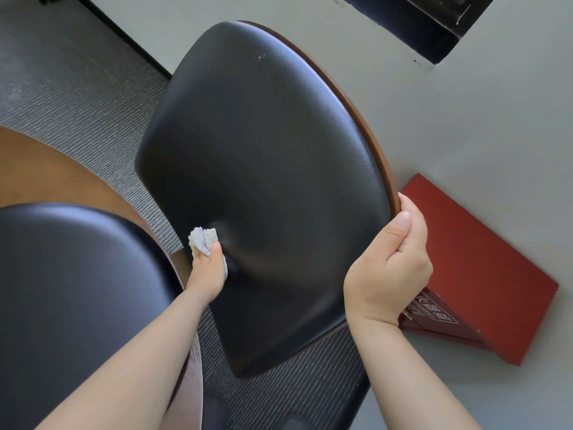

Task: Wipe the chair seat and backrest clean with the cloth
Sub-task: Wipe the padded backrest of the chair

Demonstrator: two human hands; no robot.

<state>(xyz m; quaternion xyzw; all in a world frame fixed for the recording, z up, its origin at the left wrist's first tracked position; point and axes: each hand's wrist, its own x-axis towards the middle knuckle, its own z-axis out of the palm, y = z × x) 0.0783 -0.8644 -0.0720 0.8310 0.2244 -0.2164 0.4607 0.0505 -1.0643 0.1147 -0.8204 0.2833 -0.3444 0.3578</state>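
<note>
Far left, btm: a second black padded panel [77, 290], cut off by the frame edge, w/ a brown wood surface [46, 169] behind it, also cut off. Can't tell what either belongs to. Grey ribbed carpet [77, 88] runs under both.

L hand [207, 271] comes up from btm centre-left, fingers curled round a bunched whitish cloth [203, 240]. Cloth is pressed on the lower-left edge of the chair [263, 166], and the padding dents in at that spot. Most of the fingers are hidden by the cloth & pad edge.

Chair fills the middle: a big black padded panel, tilted, w/ a thin brown wood rim [356, 113] along its right side. Seat or backrest, can't tell from this angle; legs & base are hidden. A few pale specks sit near the pad's top.

R hand [390, 262] grips the chair's right edge, thumb flat on the front padding, fingers wrapped round the rim and out of sight.

Right: red box [483, 274] at the foot of the grey wall [496, 135], no opening showing, contents not visible. White characters on its side are partly covered by the R wrist. Top right, a black fixture [434, 23], cut off.
</note>
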